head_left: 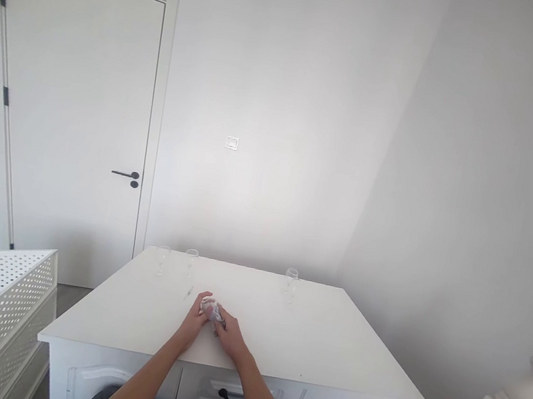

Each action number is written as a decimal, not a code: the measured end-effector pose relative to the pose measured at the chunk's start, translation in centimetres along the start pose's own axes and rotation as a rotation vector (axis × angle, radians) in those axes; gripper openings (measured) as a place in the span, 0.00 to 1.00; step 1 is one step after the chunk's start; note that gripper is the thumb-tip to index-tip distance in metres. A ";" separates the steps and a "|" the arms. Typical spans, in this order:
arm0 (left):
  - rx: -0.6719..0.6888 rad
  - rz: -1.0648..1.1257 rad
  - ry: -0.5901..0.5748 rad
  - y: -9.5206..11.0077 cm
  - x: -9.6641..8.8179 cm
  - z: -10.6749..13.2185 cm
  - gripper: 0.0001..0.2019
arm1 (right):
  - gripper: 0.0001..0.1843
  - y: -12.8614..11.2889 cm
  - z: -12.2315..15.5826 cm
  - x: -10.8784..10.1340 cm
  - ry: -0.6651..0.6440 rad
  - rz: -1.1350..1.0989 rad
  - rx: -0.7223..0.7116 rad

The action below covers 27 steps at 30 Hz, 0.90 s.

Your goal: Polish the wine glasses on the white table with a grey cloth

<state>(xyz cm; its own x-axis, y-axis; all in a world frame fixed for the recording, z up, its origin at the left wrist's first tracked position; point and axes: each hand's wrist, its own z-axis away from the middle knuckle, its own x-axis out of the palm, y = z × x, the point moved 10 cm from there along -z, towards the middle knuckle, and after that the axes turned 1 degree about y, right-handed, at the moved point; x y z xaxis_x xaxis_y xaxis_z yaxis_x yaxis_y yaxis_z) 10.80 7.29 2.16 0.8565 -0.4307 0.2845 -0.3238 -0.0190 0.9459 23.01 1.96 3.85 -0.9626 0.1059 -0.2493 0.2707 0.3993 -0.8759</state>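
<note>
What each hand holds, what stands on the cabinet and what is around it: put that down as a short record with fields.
Left hand: holds one side of a pale bundle
Right hand: holds its other side
Bundle contents: too small to tell
Cabinet top: white
Glasses along back: left glass, middle glass, right glass
Behind: door, shut; wall switch

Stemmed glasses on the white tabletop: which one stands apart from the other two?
The right-hand glass; the left glass and middle glass stand close together.
</note>
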 end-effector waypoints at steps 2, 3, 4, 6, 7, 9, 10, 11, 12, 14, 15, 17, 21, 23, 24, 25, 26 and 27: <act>0.012 -0.003 -0.011 0.0 0.0 0.0 0.42 | 0.33 -0.2 0.1 0.0 -0.019 -0.003 -0.007; 0.010 -0.005 -0.018 0.0 0.1 0.0 0.42 | 0.32 -0.3 0.2 -0.2 -0.016 -0.009 -0.015; 0.005 -0.006 -0.024 0.0 0.2 0.0 0.42 | 0.30 -0.4 0.2 -0.6 -0.002 -0.016 -0.020; -0.019 -0.011 -0.032 0.0 0.5 0.0 0.41 | 0.27 -0.2 0.2 -1.5 0.050 -0.034 -0.019; -0.032 -0.016 -0.032 0.0 0.7 0.0 0.40 | 0.26 -0.1 0.2 -1.9 0.079 -0.043 -0.016; -0.048 -0.027 -0.022 0.0 0.8 0.1 0.38 | 0.26 0.3 0.1 -2.3 0.122 -0.051 -0.008; -0.044 -0.033 -0.013 0.0 0.7 0.1 0.38 | 0.26 0.6 0.1 -2.4 0.134 -0.049 -0.001; -0.032 -0.037 -0.005 0.2 0.6 0.1 0.37 | 0.27 0.9 0.0 -2.3 0.140 -0.045 0.010; -0.015 -0.039 -0.003 0.3 0.5 0.2 0.36 | 0.28 1.3 0.0 -2.1 0.142 -0.039 0.027; 0.014 -0.039 -0.008 0.5 0.3 0.2 0.35 | 0.31 2.0 -0.1 -1.6 0.128 -0.029 0.071; 0.023 -0.037 -0.014 0.6 0.3 0.2 0.36 | 0.32 2.2 -0.2 -1.2 0.114 -0.028 0.091; 0.031 -0.027 -0.023 0.7 0.3 0.2 0.37 | 0.33 2.3 -0.1 -0.7 0.083 -0.034 0.105; -0.006 -0.006 -0.015 0.4 0.5 0.2 0.35 | 0.29 0.5 0.0 -0.2 0.018 -0.055 0.028; -0.026 -0.012 -0.011 0.3 0.6 0.3 0.32 | 0.27 -0.3 0.1 0.1 -0.013 -0.066 -0.004; -0.028 -0.016 -0.012 0.4 0.7 0.4 0.31 | 0.27 -0.4 0.1 0.1 -0.020 -0.071 -0.003; -0.026 -0.021 -0.013 0.6 0.7 0.5 0.30 | 0.27 -0.4 0.1 0.2 -0.023 -0.077 0.012; -0.022 -0.027 -0.017 0.8 0.8 0.6 0.29 | 0.27 -0.2 0.1 0.2 -0.022 -0.085 0.035; -0.017 -0.032 -0.020 1.0 0.8 0.7 0.29 | 0.27 0.0 0.1 0.2 -0.019 -0.095 0.060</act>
<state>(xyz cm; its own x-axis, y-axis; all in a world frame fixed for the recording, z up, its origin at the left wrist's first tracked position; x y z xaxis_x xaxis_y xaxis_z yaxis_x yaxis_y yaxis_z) 10.89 6.29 3.20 0.8580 -0.4479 0.2514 -0.2897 -0.0179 0.9569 22.78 1.88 3.72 -0.9838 0.0522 -0.1712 0.1786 0.3510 -0.9192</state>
